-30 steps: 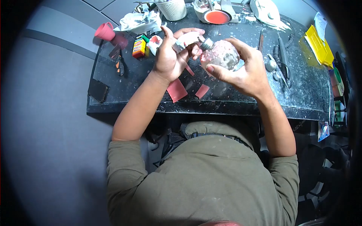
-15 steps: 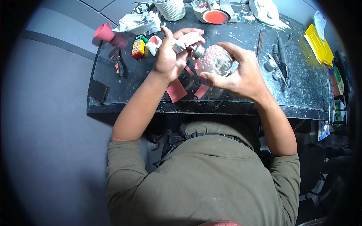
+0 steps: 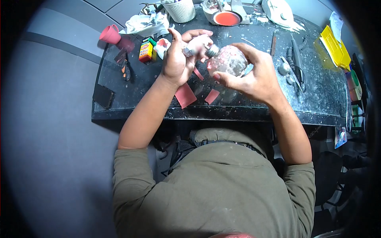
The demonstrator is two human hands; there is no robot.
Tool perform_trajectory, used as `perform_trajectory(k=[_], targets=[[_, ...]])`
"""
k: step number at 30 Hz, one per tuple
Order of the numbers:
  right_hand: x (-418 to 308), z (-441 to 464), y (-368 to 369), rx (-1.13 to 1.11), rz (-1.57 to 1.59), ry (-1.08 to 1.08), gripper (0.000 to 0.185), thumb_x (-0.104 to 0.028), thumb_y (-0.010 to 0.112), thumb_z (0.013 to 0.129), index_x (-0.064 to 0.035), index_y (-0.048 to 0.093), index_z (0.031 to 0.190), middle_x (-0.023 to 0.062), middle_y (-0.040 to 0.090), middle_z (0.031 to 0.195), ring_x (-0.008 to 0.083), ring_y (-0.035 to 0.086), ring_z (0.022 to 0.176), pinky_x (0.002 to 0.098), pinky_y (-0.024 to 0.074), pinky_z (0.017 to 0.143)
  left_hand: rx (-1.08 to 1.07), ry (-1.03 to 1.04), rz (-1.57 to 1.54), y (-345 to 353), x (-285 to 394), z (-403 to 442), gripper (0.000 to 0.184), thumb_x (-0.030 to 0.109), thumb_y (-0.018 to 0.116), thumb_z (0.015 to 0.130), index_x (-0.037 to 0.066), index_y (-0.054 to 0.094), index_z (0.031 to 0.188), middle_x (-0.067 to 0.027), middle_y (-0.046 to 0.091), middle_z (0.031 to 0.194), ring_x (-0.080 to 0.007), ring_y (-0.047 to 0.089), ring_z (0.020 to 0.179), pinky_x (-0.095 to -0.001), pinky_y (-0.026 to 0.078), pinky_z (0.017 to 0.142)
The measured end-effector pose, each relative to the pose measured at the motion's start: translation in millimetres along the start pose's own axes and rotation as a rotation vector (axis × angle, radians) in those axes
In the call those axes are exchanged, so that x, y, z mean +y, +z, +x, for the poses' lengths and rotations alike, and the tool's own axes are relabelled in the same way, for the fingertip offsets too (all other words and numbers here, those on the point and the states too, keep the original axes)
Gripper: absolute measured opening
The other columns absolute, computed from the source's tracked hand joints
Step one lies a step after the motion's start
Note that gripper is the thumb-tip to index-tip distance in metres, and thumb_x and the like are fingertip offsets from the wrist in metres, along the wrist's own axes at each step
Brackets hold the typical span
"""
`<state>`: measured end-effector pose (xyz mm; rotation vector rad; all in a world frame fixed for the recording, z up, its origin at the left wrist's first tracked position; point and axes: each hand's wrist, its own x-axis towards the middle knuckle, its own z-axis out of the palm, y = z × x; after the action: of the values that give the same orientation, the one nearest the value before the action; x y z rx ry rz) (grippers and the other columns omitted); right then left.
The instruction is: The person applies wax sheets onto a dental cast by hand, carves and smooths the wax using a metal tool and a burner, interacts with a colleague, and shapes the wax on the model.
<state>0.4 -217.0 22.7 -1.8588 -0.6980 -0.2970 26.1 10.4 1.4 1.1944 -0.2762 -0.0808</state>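
1. Both hands [image 3: 176, 59] are raised over the dark table [image 3: 317, 91], near its middle. By the right hand [image 3: 260, 79], a rounded glass bottle [image 3: 228, 61] is gripped between the thumb and curved fingers, set fairly wide around it. By the left hand, palm turned up, a pale piece [image 3: 199, 43] is cradled in bent fingers, its thumb held out wide.
2. The bottle is tilted, its metal neck [image 3: 212, 50] pointed toward the pale piece (whether they touch cannot be told). Pink smears are seen on the glass.
3. Below the hands, a pink sheet [image 3: 185, 96], a smaller pink piece [image 3: 212, 96] and a pink strip [image 3: 198, 73] are laid on the table.
4. To the left, a red and yellow box [image 3: 145, 51] is placed beside a pink-and-white item [image 3: 162, 47]. Farther out, an orange-and-black handled tool [image 3: 126, 71], a dark flat object [image 3: 103, 96] (perhaps a phone) and a pink cup [image 3: 110, 35] are seen.
5. At the back, a white basket [image 3: 180, 11] and a round dish [image 3: 227, 18] filled with orange-red material are set.
6. On the right, a corded dark tool [image 3: 297, 55] is laid near a yellow tray [image 3: 336, 47].
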Motion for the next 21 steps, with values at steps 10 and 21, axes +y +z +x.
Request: perform_trajectory(k=[10, 21], targets=[[-0.7, -0.3, -2.8, -0.014, 0.043, 0.075, 0.064, -0.041, 0.092, 0.068, 0.007, 0.071, 0.105, 0.0173, 0.075, 0.087, 0.0177, 0.073, 0.078, 0.033, 0.0575, 0.074, 0.018, 0.135, 0.104, -8.5, 1.7, 1.6, 0.085, 0.068, 0.019, 0.106, -0.002, 0.059, 0.132, -0.0122, 0.068, 0.113, -0.0149, 0.059, 0.088, -0.0301, 0.051, 0.078], [-2.7, -0.2, -3.5, -0.039, 0.005, 0.087, 0.063, -0.042, 0.092, 0.067, 0.0064, 0.071, 0.101, 0.0181, 0.074, 0.086, 0.0189, 0.072, 0.077, 0.0343, 0.0572, 0.074, -0.014, 0.159, 0.187, -11.3, 3.7, 0.8, 0.083, 0.067, 0.02, 0.107, -0.002, 0.06, 0.131, -0.0148, 0.068, 0.125, -0.0163, 0.066, 0.105, -0.0297, 0.055, 0.084]])
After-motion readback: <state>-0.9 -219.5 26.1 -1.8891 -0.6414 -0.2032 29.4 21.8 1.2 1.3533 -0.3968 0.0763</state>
